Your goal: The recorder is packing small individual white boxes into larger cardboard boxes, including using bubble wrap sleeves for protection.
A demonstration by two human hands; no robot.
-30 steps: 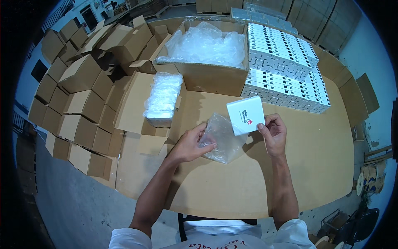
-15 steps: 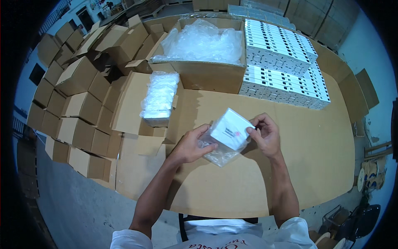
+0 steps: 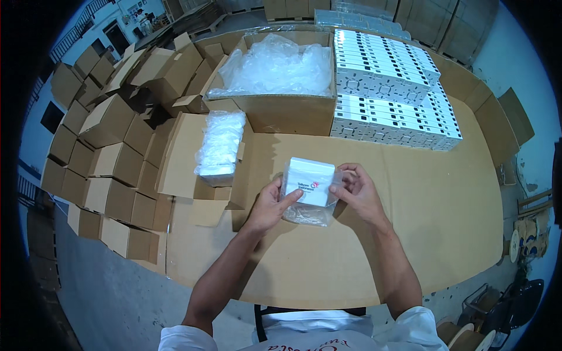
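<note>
A small white box (image 3: 311,179) sits partly inside a clear plastic bag (image 3: 304,213), held just above the cardboard-covered table (image 3: 410,234). My left hand (image 3: 270,205) grips the bag and box from the left, thumb across the box's face. From the right, my right hand (image 3: 355,188) pinches the bag's edge at the box's side. Both hands hold the same bagged box between them.
A stack of clear bags (image 3: 219,143) lies on a flattened carton to the left. Behind it stands an open carton (image 3: 281,105) filled with plastic. Rows of white boxes (image 3: 392,88) are stacked at the back right. Several empty brown cartons (image 3: 111,146) pile up along the left.
The white box was held up apart from the bag in my right hand. It has since come down and gone into the bag, now held between both hands.
</note>
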